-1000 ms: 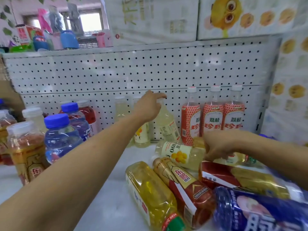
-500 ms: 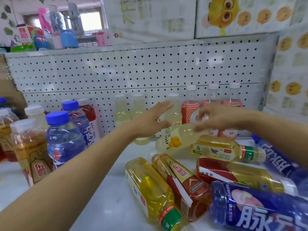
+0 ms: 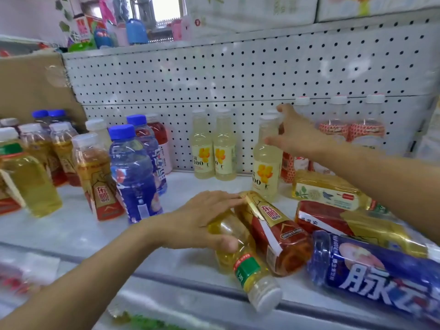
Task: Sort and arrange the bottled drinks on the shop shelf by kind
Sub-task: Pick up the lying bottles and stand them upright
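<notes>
Pale bottle (image 3: 265, 172) in right fingers (image 3: 287, 111), yellow bottle (image 3: 238, 260) in left fingers (image 3: 219, 197)

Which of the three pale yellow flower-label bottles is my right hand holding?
The rightmost bottle, standing alone, further forward; the right hand grips its neck, while the other two stand side by side against the pegboard.

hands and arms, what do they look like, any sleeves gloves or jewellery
Both are bare. The left hand and left forearm show no glove, sleeve, watch or bracelet, and neither do the right hand and right forearm. No ring shows on the visible fingers. Blur hides finer marks.
</notes>
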### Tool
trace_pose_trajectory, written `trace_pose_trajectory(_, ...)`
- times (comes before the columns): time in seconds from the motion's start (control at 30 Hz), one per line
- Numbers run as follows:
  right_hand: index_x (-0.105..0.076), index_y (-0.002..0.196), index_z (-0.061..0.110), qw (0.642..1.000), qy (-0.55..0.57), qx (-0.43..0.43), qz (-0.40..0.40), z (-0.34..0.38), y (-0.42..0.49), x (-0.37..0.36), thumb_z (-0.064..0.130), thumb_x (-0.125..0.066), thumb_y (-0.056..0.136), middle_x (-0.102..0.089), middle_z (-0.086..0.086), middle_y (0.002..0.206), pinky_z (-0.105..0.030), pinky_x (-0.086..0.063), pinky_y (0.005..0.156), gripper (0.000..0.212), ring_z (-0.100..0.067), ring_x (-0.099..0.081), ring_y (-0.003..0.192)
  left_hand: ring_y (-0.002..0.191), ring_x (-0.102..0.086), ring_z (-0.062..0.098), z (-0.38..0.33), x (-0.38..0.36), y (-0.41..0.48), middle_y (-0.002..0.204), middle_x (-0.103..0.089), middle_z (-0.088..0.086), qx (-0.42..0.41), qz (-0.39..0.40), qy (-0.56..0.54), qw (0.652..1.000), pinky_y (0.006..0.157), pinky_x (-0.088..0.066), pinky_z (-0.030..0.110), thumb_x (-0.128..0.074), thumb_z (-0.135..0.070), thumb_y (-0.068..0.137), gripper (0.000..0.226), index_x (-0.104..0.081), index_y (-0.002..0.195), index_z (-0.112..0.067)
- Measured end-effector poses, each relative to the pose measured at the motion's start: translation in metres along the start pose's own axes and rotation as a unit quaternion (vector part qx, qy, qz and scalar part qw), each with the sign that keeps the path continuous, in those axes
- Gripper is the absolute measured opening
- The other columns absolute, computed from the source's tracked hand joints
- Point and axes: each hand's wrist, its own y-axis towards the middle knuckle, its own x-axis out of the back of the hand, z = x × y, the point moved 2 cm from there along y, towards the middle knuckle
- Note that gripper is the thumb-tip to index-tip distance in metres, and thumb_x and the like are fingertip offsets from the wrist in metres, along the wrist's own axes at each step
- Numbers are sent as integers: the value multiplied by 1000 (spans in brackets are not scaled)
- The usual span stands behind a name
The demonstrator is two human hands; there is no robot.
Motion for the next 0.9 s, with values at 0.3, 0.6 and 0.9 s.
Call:
trace_pose_trajectory(0.3,-64,108,6,973,-145,88,156,10,-65,-16,55,-53,93,-70,-15,104,-49,-55,84,52,-32,-66,93,124,-32,-1,13,-8,-12,130,-41,-25,10,-100,63,993,107,-29,20,-89,-47,64,77,-46,128,-45)
trace_pose_trajectory(0.6,-57,127,10,955,-191,55,220,19,-75,-23,66,-50,90,-65,-8,122,-40,-54,91,67,-23,-63,105,101,-65,0,28,-4,-11,112,-65,-15,126,-283,-349,884,89,-54,28,-77,-42,67,69,-47,130,-38)
trace_pose_trajectory(0.9,-46,131,12,926,-275,-22,258,41,-82,-74,55,-68,79,-58,1,93,-33,-53,76,71,-20,-58,87,126,-56,29,43,-1,20,138,-55,5,195,-364,-418,809,103,-48,54,-70,-24,90,63,-33,140,-19)
